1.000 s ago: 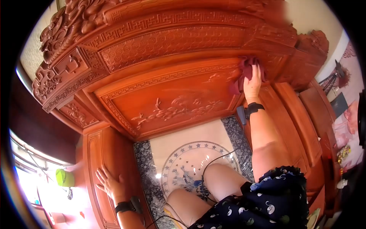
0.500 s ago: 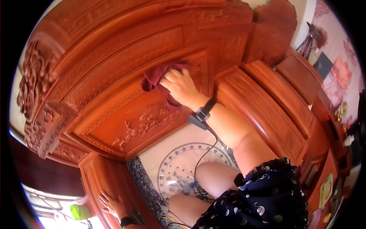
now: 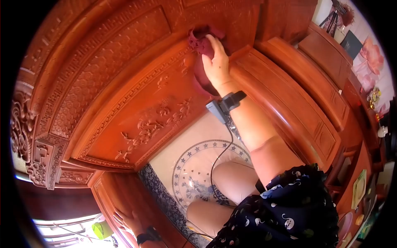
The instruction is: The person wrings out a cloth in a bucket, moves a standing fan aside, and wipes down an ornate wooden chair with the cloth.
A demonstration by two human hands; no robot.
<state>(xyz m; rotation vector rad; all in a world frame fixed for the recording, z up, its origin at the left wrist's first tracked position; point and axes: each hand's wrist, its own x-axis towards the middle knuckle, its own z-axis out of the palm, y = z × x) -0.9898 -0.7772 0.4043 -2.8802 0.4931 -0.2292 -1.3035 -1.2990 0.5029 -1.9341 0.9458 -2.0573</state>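
My right hand grips a dark red cloth and presses it against the carved wooden backrest, near its upper right corner. Part of the cloth hangs down below the wrist side of the hand. Raised floral carving lies lower on the same panel, left of the hand. My left hand lies flat with fingers spread on the wooden armrest at the lower left. A dark strap with a grey device sits on my right wrist, its cable running down to my lap.
My knees rest on a pale seat cushion with a ring of blue stars. Wooden armrest panels stand on the right. A green object is at the lower left. Behind, a small tripod and a flowered wall show.
My right hand has moved the cloth up and to the right across the backrest. The view has shifted slightly. My left hand stays on the armrest.
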